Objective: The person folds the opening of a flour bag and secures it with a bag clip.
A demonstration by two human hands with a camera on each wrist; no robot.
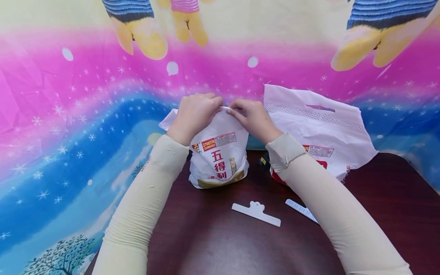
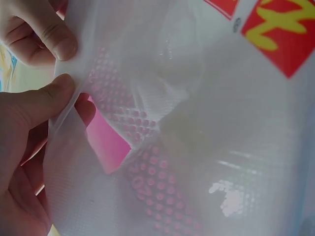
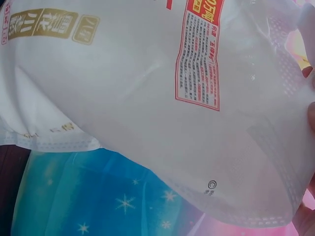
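Note:
A white flour bag with red Chinese lettering stands on the dark table. My left hand pinches its top edge from the left. From the right, my right hand pinches the same edge, close beside the left. Both thumbs press the folded top in the left wrist view, where the left hand lies below the right hand. A cut-out handle hole with dotted bands shows near the thumbs. In the right wrist view the printed bag spreads out, with fingers at the right edge.
A second white bag with a handle slot leans at the right, partly behind my right sleeve. On the table lie a white bag clip and a pale marked strip. A printed cloth hangs behind.

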